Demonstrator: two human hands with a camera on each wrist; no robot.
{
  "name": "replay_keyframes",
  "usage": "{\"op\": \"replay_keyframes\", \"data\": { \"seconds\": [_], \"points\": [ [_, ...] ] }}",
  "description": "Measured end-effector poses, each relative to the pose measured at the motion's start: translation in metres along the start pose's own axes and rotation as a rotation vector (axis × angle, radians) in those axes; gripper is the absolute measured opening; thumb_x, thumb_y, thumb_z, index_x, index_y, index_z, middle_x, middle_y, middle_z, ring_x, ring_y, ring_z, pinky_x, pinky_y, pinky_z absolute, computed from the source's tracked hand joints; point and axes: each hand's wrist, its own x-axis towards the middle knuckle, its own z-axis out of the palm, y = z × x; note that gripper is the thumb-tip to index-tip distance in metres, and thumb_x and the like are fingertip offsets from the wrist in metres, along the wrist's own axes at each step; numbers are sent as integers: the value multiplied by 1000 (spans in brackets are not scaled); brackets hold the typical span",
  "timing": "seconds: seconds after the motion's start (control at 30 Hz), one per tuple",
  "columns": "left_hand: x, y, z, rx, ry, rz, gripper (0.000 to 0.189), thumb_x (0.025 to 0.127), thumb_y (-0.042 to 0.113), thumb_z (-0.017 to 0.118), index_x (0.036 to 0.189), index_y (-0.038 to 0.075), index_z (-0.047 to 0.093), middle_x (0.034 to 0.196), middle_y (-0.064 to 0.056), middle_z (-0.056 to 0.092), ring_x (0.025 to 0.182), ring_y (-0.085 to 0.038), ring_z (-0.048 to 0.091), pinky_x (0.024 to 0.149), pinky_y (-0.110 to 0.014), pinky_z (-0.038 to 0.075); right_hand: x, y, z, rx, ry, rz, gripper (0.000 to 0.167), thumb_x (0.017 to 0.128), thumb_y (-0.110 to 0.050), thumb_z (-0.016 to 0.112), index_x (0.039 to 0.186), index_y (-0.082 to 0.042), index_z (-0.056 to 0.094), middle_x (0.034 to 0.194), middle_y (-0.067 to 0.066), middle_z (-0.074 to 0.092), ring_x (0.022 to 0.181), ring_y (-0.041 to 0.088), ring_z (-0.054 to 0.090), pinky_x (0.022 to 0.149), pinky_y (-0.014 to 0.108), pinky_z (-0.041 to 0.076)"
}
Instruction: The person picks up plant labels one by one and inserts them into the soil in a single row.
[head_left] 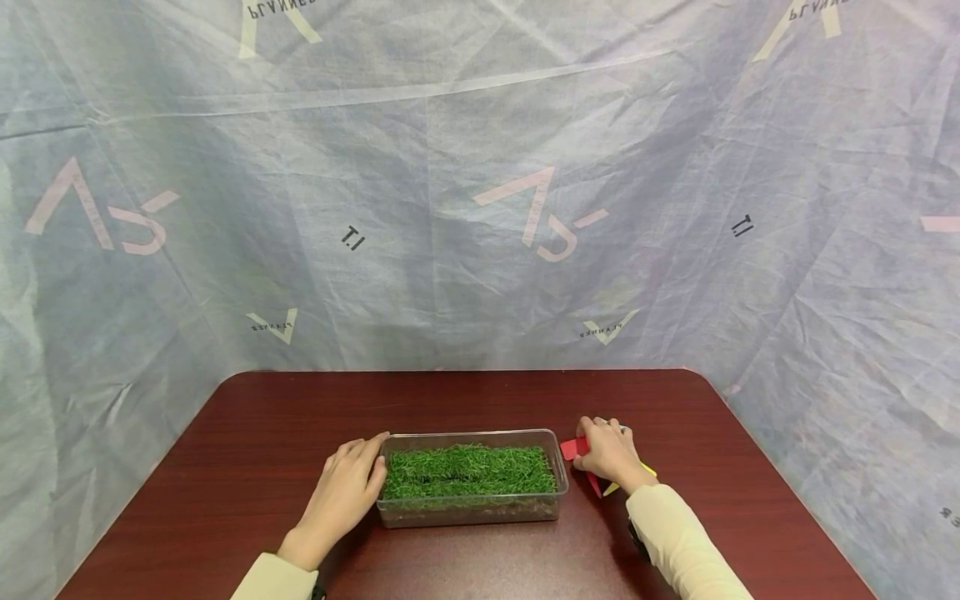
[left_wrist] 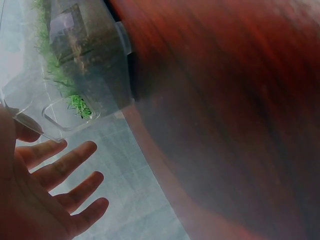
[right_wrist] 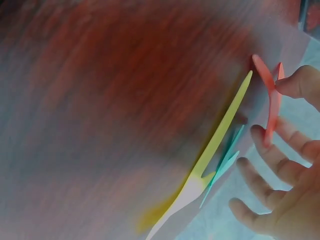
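Observation:
A clear plastic tub (head_left: 471, 512) of green grass (head_left: 472, 471) on brown soil sits at the middle of the table. My left hand (head_left: 341, 487) lies along its left end, fingers extended, touching the rim near the corner. Off the tub's right end, my right hand (head_left: 609, 450) pinches a red T-shaped plant label (right_wrist: 272, 105) between thumb and fingers, low over the table. Beside those fingers lie a yellow plant label (right_wrist: 225, 122) and a teal one (right_wrist: 227, 162). In the head view the right hand partly hides the labels.
The dark red-brown table (head_left: 465, 567) has rounded far corners. Grey printed cloth (head_left: 420, 275) hangs close behind it and along both sides.

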Motion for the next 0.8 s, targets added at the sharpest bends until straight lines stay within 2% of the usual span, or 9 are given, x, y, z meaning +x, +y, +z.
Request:
{"op": "replay_keyframes", "data": {
  "seconds": [0.23, 0.5, 0.8],
  "points": [
    [-1, 0, 0, -10, -6, -10, 38, 95, 22, 47, 132, 16, 50, 121, -8, 60, 117, -32, 48, 93, -54, 38, -3, 1, 0, 36, 45, -54, 33, 70, -21, 74, 99, -10, 64, 98, 8, 58, 94, 35, 49, 78, 55, 37],
    [-1, -1, 1, -9, -9, -11, 38, 94, 21, 48, 132, 16, 50, 121, -8, 60, 117, -33, 48, 92, -55, 38, -3, -3, -1, 33, 105, -100, 22, 72, -17, 74, 92, -13, 66, 94, 7, 61, 88, 32, 52, 73, 54, 39],
    [-2, -1, 1, -17, -4, -15, 38, 95, 22, 47, 132, 16, 50, 121, -9, 60, 117, -34, 48, 93, -56, 37, -3, -5, 1, 29, 155, -116, 12, 79, -10, 67, 90, -14, 66, 89, 5, 66, 84, 28, 54, 72, 50, 37]
  ]
}}
